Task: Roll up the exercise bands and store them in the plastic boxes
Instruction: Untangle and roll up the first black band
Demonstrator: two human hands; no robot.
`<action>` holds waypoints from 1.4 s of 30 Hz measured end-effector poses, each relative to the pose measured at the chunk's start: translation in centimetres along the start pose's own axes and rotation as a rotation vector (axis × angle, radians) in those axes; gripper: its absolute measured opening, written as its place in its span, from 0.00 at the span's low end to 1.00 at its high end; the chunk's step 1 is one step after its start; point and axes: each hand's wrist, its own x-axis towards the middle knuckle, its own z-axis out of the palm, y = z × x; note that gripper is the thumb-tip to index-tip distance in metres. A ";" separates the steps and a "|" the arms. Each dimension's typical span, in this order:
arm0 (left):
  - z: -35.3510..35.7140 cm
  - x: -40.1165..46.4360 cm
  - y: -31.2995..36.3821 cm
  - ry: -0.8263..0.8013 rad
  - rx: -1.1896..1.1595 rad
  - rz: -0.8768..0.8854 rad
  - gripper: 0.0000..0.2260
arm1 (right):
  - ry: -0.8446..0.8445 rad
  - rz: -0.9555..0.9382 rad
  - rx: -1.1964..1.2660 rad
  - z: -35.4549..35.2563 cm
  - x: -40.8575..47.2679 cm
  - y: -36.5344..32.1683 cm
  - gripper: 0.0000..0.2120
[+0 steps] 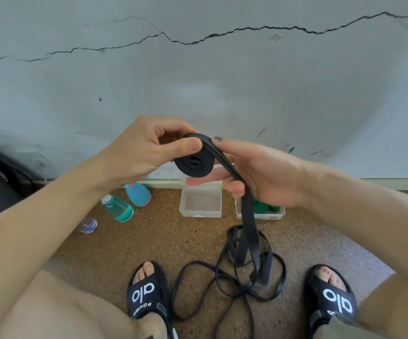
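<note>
Two hands [149,148] [254,172], one black band [194,162] (partly rolled, the rest tangled on the floor), two plastic boxes [200,204] [261,214], three bottles [119,207] [138,194] [87,225], two sandals [146,297] [332,299].

Single head-worn wide-angle view, facing forward and down, close above both hands [225,165], floor [149,241] and cracked wall [198,81] beyond

Band roll [194,162] sat between the fingers [173,133]; both boxes [200,204] lay below them, bottles [119,206] to their left.
</note>
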 end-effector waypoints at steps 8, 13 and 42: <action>-0.5 -0.4 -0.4 -0.140 0.286 -0.002 0.09 | 0.203 -0.058 -0.174 0.1 0.8 0.6 0.20; 1.1 0.1 0.2 -0.250 0.522 0.072 0.18 | 0.312 -0.007 -0.340 0.7 1.2 1.1 0.23; -0.3 -0.5 -0.8 -0.240 0.138 -0.040 0.09 | 0.061 0.066 -0.503 0.1 -0.1 -0.2 0.22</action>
